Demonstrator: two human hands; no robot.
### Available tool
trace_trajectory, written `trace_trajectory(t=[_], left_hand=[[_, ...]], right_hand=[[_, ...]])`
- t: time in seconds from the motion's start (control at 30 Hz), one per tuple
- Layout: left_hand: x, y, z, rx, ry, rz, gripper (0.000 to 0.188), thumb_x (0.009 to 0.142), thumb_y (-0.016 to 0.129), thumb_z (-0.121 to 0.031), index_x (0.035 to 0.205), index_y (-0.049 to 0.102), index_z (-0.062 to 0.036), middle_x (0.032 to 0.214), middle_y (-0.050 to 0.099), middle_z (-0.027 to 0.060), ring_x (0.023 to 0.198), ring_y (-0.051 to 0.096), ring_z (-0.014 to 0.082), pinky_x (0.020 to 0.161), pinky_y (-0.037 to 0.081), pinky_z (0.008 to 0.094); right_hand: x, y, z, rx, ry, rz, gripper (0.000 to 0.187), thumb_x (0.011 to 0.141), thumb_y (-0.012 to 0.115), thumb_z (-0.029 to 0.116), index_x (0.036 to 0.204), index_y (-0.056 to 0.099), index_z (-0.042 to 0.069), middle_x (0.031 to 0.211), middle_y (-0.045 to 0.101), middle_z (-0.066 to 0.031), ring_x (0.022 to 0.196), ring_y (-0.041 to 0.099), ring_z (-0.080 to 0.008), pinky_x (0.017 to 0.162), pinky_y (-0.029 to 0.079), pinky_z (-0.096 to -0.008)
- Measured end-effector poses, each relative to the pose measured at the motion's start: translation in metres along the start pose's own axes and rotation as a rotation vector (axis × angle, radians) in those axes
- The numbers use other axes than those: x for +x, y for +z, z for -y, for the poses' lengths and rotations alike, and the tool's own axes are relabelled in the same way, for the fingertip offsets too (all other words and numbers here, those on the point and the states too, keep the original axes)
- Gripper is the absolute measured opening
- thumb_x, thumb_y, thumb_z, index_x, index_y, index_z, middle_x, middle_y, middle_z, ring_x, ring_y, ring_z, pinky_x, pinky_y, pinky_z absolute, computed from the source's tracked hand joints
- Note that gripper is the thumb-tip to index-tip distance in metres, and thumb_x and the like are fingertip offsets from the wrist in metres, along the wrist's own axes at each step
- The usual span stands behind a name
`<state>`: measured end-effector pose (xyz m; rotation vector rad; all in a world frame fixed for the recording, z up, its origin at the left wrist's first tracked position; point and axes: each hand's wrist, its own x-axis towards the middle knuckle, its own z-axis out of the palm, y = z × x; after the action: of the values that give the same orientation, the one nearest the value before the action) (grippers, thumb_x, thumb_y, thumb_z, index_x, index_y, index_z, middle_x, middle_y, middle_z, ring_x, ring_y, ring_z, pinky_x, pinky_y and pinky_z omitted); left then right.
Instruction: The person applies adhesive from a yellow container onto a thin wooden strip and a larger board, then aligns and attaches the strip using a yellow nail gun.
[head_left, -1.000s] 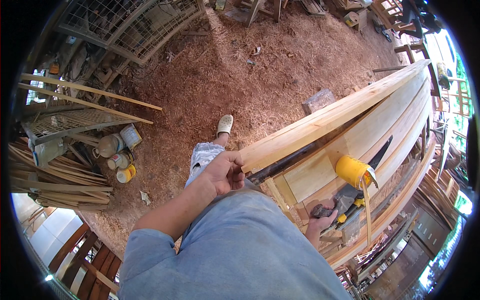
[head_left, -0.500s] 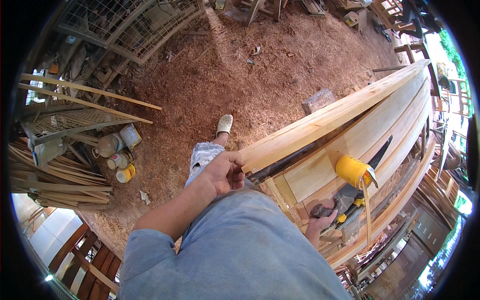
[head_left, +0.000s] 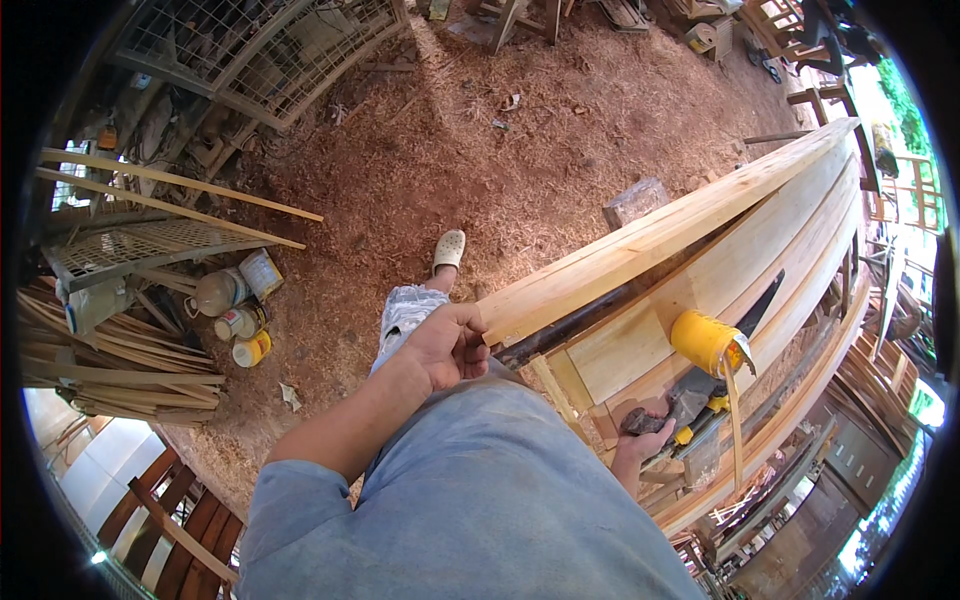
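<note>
Fingers curled, my left hand (head_left: 449, 346) grips the near corner of a long pale wooden plank (head_left: 640, 246). From there the plank stretches away to the far right, on edge along a boat-shaped frame of pale boards. My right hand (head_left: 650, 440), low on the right, is closed around a dark, blocky tool (head_left: 686, 402) whose kind I cannot make out. Beside it lies something with yellow and black parts. A yellow container (head_left: 704, 341) is tipped over on the boards (head_left: 620, 361), with a thin wood strip (head_left: 735, 425) at its mouth. A black pointed blade (head_left: 765, 305) shows behind it.
Wood shavings cover the brown floor (head_left: 400, 180). Several tubs and jugs (head_left: 240, 305) stand at left by stacked wood strips (head_left: 130, 370). A grey block (head_left: 636, 201) lies beyond the plank. Wire-mesh panels (head_left: 270, 55) lean at the far left.
</note>
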<state>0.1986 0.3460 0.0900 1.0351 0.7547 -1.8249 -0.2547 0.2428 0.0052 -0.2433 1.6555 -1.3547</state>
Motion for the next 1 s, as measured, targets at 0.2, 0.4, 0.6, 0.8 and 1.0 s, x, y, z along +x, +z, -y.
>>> trace_trajectory(t=[0.2, 0.4, 0.6, 0.8, 1.0], left_hand=[[-0.002, 0.0, 0.0, 0.003, 0.023, -0.005, 0.078, 0.082, 0.057, -0.013, 0.152, 0.034, -0.0384, 0.073, 0.061, 0.0024, 0.056, 0.057, 0.0123, 0.058, 0.053, 0.0358], [0.001, 0.001, 0.003, 0.024, 0.025, -0.002, 0.066, 0.081, 0.058, -0.014, 0.143, 0.045, -0.0324, 0.076, 0.059, 0.0017, 0.06, 0.056, 0.0128, 0.06, 0.053, 0.0369], [-0.001, -0.012, 0.001, 0.146, 0.132, -0.017, 0.041, 0.081, 0.062, -0.016, 0.122, 0.058, -0.0145, 0.08, 0.059, 0.0028, 0.065, 0.057, 0.0137, 0.061, 0.051, 0.036], [-0.022, 0.004, -0.02, 1.011, 0.714, -0.147, 0.029, 0.084, 0.076, -0.019, 0.106, 0.071, -0.001, 0.084, 0.069, 0.0085, 0.074, 0.064, 0.0116, 0.064, 0.052, 0.0319], [-0.019, 0.029, -0.02, 1.12, 0.87, -0.024, 0.039, 0.075, 0.089, -0.022, 0.1, 0.071, 0.0021, 0.086, 0.071, 0.0098, 0.075, 0.067, 0.0162, 0.07, 0.055, 0.0303]], right_hand=[[-0.002, 0.002, -0.001, -0.007, -0.008, 0.032, 0.037, 0.099, 0.053, 0.049, 0.093, 0.058, 0.013, 0.08, 0.058, -0.0024, 0.076, 0.06, -0.0195, 0.069, 0.055, -0.0377], [0.002, -0.007, 0.001, 0.029, 0.012, 0.033, 0.033, 0.102, 0.053, 0.043, 0.093, 0.058, 0.012, 0.079, 0.06, -0.0027, 0.072, 0.06, -0.0196, 0.067, 0.054, -0.0373], [0.002, -0.005, -0.004, 0.036, -0.034, 0.069, 0.031, 0.102, 0.054, 0.04, 0.091, 0.059, 0.011, 0.077, 0.06, -0.0037, 0.071, 0.061, -0.0207, 0.067, 0.054, -0.0385], [-0.005, 0.007, -0.007, 0.094, -0.095, 0.049, 0.028, 0.099, 0.058, 0.038, 0.089, 0.063, 0.012, 0.077, 0.063, -0.0045, 0.071, 0.063, -0.0221, 0.064, 0.054, -0.0386], [0.015, 0.006, -0.01, 0.18, -0.132, 0.013, 0.028, 0.098, 0.061, 0.033, 0.085, 0.062, 0.008, 0.075, 0.062, -0.0052, 0.068, 0.062, -0.0208, 0.062, 0.054, -0.0381]])
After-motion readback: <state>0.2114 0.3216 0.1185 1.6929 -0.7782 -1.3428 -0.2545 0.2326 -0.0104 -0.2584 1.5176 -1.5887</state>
